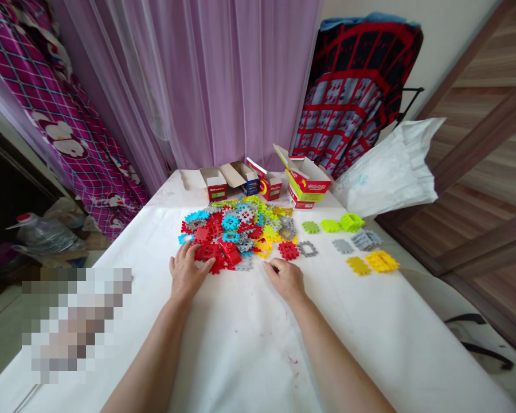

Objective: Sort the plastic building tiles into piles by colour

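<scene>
Both hands rest palm-down on the white surface (pixel 249 344) at the near edge of a heap of plastic building tiles (pixel 238 232). The left hand (pixel 187 272) lies spread, fingers loosely apart, its fingertips touching red tiles (pixel 212 252) at the heap's near left rim; it grips nothing. The right hand (pixel 286 278) is half curled, fingers drawn together, knuckles up, just short of the heap's near edge; whether it pinches a piece under the fingers cannot be told.

The heap sits in the middle of the surface, toward the far side. To its right, sorted apart from it, lie green tiles (pixel 339 223), grey tiles (pixel 356 241) and yellow tiles (pixel 374 263), each in its own small group. Along the far edge stand open cardboard boxes (pixel 262 180), and a white plastic bag (pixel 387 169) rises at the far right corner.

Near the person the surface is bare cloth, wide between and beside the forearms. The right edge runs just beyond the yellow tiles; the left edge slants away past the left forearm.
</scene>
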Motion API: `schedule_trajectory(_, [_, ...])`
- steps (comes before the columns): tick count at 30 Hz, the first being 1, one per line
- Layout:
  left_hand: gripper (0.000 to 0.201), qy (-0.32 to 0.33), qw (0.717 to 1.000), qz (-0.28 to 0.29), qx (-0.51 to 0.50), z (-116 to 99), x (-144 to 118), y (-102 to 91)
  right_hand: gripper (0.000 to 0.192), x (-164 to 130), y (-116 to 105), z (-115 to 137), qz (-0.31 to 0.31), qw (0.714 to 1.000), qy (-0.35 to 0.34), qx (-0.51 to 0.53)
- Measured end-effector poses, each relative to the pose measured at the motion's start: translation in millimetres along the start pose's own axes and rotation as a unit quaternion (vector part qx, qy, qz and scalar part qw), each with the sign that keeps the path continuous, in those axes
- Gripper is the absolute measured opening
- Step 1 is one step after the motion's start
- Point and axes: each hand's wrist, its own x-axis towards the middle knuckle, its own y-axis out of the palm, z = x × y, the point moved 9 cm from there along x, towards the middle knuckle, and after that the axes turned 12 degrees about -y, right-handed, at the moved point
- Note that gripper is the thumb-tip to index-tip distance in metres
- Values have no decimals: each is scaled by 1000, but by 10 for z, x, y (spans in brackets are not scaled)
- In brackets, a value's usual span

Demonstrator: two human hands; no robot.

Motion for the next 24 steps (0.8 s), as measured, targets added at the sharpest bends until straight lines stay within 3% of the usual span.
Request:
schedule_trajectory(7, [19, 29, 979, -105, -171, 62, -4, -177, 36, -4, 1, -4, -2, 1000, 7, -5])
schedule_trajectory(9, [15, 71, 968, -139, -199, -49, -106, -289, 35, -8, 3, -11, -7, 1000, 8, 3])
schedule_trajectory(11, [11, 159, 958, -147, -189, -313, -289, -358, 34, -11, 7, -25, -9, 1000, 11, 18])
schedule_trajectory(14, [11, 305, 929, -98, -184, -799, -675, -308, 35, -10, -3, -66, -15, 998, 15, 55])
schedule_trajectory(18, [17, 408, 904, 43, -120, -1220, -1090, 47, 36, -18, -72, -182, -38, 993, 28, 104])
schedule_trajectory(20, [25, 418, 898, 103, -92, -1238, -1152, 198, 36, -30, -111, -260, -46, 991, 41, 119])
schedule_trajectory(24, [22, 329, 925, 168, -86, -993, -928, 301, 31, -44, -118, -342, -15, 988, 53, 146])
